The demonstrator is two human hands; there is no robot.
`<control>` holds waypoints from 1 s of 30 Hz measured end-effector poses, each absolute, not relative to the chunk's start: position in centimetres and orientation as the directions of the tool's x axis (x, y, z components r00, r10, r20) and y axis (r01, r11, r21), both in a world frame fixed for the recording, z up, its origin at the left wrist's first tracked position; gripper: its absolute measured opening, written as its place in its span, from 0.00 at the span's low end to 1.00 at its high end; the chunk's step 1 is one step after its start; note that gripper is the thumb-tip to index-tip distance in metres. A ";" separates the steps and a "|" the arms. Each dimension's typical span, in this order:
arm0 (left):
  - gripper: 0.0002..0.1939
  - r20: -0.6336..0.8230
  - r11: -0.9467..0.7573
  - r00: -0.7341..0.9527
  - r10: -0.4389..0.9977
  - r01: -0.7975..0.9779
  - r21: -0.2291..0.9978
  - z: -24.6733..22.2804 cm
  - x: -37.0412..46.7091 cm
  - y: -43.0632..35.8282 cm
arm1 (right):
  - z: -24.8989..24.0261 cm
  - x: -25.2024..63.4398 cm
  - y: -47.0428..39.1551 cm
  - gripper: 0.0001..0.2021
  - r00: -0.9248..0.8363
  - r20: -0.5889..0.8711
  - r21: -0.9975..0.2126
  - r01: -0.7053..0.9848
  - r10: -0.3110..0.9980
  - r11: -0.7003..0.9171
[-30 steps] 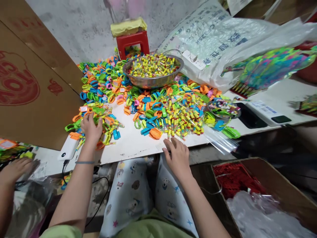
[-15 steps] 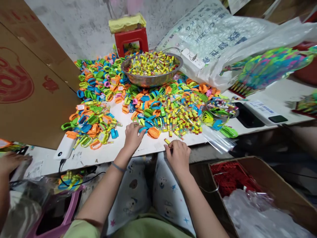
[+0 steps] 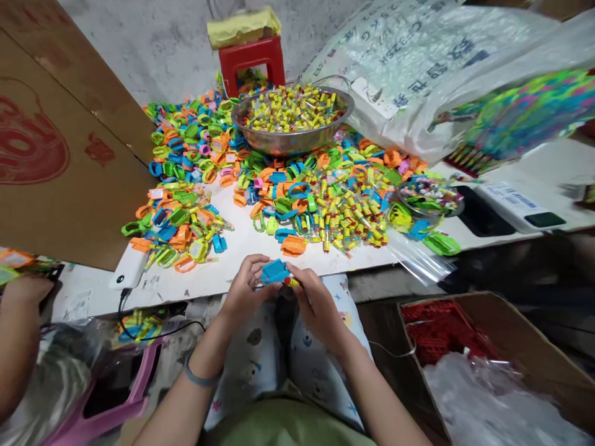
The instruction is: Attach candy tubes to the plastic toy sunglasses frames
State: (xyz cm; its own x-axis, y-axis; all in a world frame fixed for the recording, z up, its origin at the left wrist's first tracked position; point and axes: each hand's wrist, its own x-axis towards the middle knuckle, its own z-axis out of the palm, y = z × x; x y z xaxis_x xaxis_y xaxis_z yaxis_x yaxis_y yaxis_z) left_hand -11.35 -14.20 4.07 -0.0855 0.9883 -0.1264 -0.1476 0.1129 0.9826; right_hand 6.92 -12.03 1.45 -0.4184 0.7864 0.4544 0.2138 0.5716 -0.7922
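Just over the table's front edge, my left hand (image 3: 244, 294) is closed on a blue plastic toy watch (image 3: 274, 271). My right hand (image 3: 320, 306) pinches a small yellow tube with a red end (image 3: 292, 282) against the near right side of the watch; whether it goes inside is hidden by the fingers. Beyond the hands lies an orange toy watch (image 3: 292, 246) at the edge of a pile of yellow-capped clear tubes (image 3: 346, 214). To the left is a heap of mixed toy watches and tubes (image 3: 179, 232).
A steel bowl (image 3: 288, 141) full of tubes stands on the watch pile before a red stool (image 3: 251, 59). A cardboard box (image 3: 69, 142) rises at left, near another person's arm (image 3: 21, 322). Small bowl (image 3: 432, 201), phone (image 3: 481, 210) and clear bags (image 3: 421, 257) lie right.
My left hand has lifted the blue toy watch from the pile and drawn it nearer. My right hand has brought the tube leftward to it, so both hands now meet.
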 end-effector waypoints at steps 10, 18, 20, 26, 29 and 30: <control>0.24 -0.240 0.219 0.000 0.971 -0.412 0.885 5.4 -11.3 -15.3 | 2.7 6.9 -13.5 0.12 -0.499 0.407 -0.861 0.069 0.765 0.503; 0.18 -0.015 0.018 -0.023 1.000 0.139 0.990 5.8 -10.7 -16.6 | 3.6 6.9 -14.3 0.09 -0.291 0.437 -0.851 0.171 0.851 0.496; 0.18 0.076 -0.061 -0.039 0.996 0.300 0.952 6.0 -10.7 -16.9 | 3.6 6.8 -14.3 0.09 -0.286 0.465 -0.828 0.193 0.838 0.526; 0.18 0.228 -0.182 -0.032 0.973 0.495 0.849 6.2 -10.8 -17.0 | 3.6 7.1 -14.2 0.08 -0.345 0.470 -0.814 0.187 0.813 0.550; 0.18 0.250 -0.202 -0.021 0.968 0.527 0.825 6.2 -10.9 -17.0 | 3.6 7.1 -14.3 0.09 -0.346 0.468 -0.814 0.191 0.813 0.549; 0.19 0.265 -0.216 -0.014 0.964 0.538 0.815 6.2 -10.9 -17.0 | 3.6 7.1 -14.4 0.09 -0.340 0.467 -0.812 0.200 0.816 0.549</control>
